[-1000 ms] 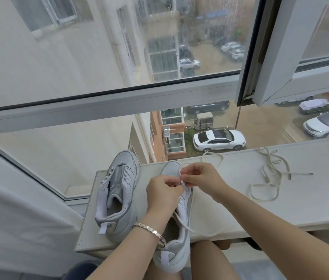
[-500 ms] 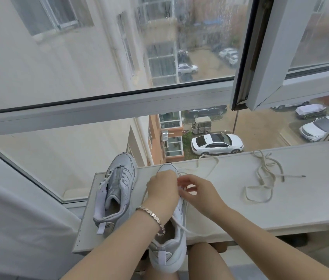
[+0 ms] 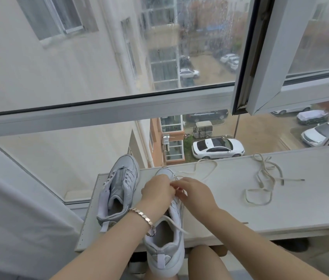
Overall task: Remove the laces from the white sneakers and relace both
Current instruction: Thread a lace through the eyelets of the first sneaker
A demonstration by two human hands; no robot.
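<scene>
Two white sneakers stand on a white board (image 3: pixel 240 211) by the window. The left sneaker (image 3: pixel 120 188) has no lace and nobody touches it. The right sneaker (image 3: pixel 166 243) hangs heel-first over the board's near edge. Over its tongue area, my left hand (image 3: pixel 157 194) and my right hand (image 3: pixel 195 191) meet, and their fingers pinch a white lace (image 3: pixel 204 168) at the eyelets. That lace loops out beyond the toe, and one end trails across the shoe's opening. A second loose lace (image 3: pixel 264 182) lies tangled on the board to the right.
A large window with a grey frame (image 3: pixel 107 114) stands right behind the board, and an open sash (image 3: pixel 264 57) juts in at the upper right. White fabric (image 3: pixel 18 209) hangs at the left. My bare knees sit under the board's near edge.
Both hands have dropped lower onto the right sneaker and closed together over its eyelets. The lace loop beyond the toe has shifted slightly. The view has tilted a little.
</scene>
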